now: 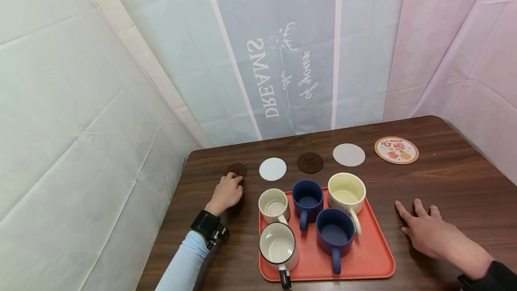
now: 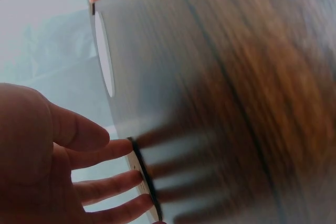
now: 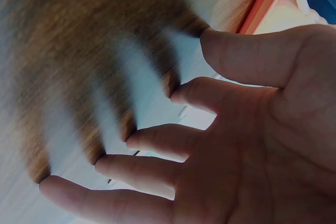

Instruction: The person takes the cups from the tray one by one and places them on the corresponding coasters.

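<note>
Touching brown coaster (image 1: 237,167), left of centre, with left hand (image 1: 227,193), straight-fingered, seemingly not pinching; resting spread-fingered right hand (image 1: 432,231) at lower right; with four other coasters (image 1: 310,162) laid out mid-frame, five mugs (image 1: 333,232) left on lower-centre tray (image 1: 371,259)

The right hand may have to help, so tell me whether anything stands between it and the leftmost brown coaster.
The pale yellow mug, at the far right corner of the red tray, stands roughly along the direct line from the right hand; the left hand is touching the leftmost brown coaster.
</note>
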Motion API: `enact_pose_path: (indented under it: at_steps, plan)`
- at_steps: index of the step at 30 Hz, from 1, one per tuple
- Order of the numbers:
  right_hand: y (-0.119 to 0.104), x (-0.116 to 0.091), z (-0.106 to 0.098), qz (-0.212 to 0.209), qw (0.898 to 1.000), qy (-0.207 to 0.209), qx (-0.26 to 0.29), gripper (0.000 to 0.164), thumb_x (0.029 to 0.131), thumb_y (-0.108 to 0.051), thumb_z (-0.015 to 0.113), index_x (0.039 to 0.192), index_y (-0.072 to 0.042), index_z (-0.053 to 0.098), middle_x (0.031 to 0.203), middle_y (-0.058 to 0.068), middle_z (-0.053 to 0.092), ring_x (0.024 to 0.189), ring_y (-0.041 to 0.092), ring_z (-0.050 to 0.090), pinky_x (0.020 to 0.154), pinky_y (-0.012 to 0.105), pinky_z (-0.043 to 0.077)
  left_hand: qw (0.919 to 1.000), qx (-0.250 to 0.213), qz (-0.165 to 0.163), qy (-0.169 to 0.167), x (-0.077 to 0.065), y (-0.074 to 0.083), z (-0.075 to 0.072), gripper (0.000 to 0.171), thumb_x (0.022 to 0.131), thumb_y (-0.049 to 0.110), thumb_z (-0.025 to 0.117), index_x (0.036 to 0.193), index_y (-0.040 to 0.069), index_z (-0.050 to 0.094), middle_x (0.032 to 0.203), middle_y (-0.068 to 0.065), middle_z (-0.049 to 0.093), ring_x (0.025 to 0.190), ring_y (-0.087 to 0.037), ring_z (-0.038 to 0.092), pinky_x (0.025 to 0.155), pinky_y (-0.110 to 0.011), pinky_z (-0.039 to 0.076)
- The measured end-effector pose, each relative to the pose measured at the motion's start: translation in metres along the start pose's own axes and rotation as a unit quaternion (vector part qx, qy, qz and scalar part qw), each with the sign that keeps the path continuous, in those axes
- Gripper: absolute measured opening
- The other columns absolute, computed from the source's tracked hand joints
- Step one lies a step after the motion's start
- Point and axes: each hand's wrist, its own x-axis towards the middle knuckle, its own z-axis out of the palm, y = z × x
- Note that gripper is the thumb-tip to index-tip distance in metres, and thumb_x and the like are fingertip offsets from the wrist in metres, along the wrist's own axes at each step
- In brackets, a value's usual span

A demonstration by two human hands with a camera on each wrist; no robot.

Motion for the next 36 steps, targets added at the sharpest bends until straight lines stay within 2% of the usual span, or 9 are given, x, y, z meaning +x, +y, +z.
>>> enact_pose_path:
  at_steps: [4,9,18,32,36]
  plan:
    - [0.000,0.000,-0.001,-0.001,1.000,0.005,-0.002,0.057,0.098,-0.019,0.071,0.144,0.009,0.051,0.131,0.053,0.039,0.111,0.075,0.041,0.072,0.073,0.049,1.0000,0.002,0.005,0.002,0.000,0.004,0.001,0.039,0.104,0.010,0.049,0.138,0.000,0.066,0.141,-0.024,0.055,0.131,-0.049,0.051,0.098,-0.065,0.046]
    - [-0.001,0.000,-0.002,0.007,1.000,-0.012,0.000,0.058,0.100,-0.021,0.069,0.146,0.009,0.048,0.133,0.054,0.037,0.113,0.076,0.039,0.073,0.074,0.049,1.0000,0.005,0.004,-0.002,0.000,0.008,0.002,0.039,0.105,0.011,0.050,0.139,0.001,0.066,0.142,-0.022,0.055,0.131,-0.048,0.051,0.098,-0.065,0.046]
    - [0.000,0.000,-0.002,0.004,1.000,-0.007,-0.002,0.058,0.099,-0.020,0.070,0.145,0.009,0.049,0.132,0.054,0.038,0.113,0.075,0.040,0.073,0.074,0.049,0.9999,0.003,0.003,-0.016,-0.002,0.013,0.003,0.039,0.106,0.010,0.049,0.141,0.002,0.064,0.144,-0.022,0.053,0.134,-0.048,0.048,0.101,-0.066,0.043]
    - [0.001,0.001,0.000,-0.001,1.000,-0.004,-0.003,0.057,0.098,-0.019,0.070,0.144,0.010,0.051,0.130,0.054,0.040,0.111,0.075,0.041,0.074,0.074,0.049,0.9999,0.010,0.003,-0.013,-0.001,0.011,0.005,0.039,0.106,0.007,0.048,0.140,0.005,0.066,0.143,-0.020,0.054,0.131,-0.046,0.050,0.097,-0.066,0.045]
    - [0.001,0.002,0.000,0.006,1.000,-0.017,0.004,0.058,0.099,-0.020,0.070,0.144,0.010,0.050,0.130,0.054,0.038,0.112,0.075,0.041,0.075,0.074,0.049,1.0000,0.008,-0.002,0.003,-0.001,0.012,0.004,0.037,0.106,0.008,0.049,0.138,0.006,0.067,0.142,-0.019,0.056,0.131,-0.046,0.050,0.096,-0.066,0.045]
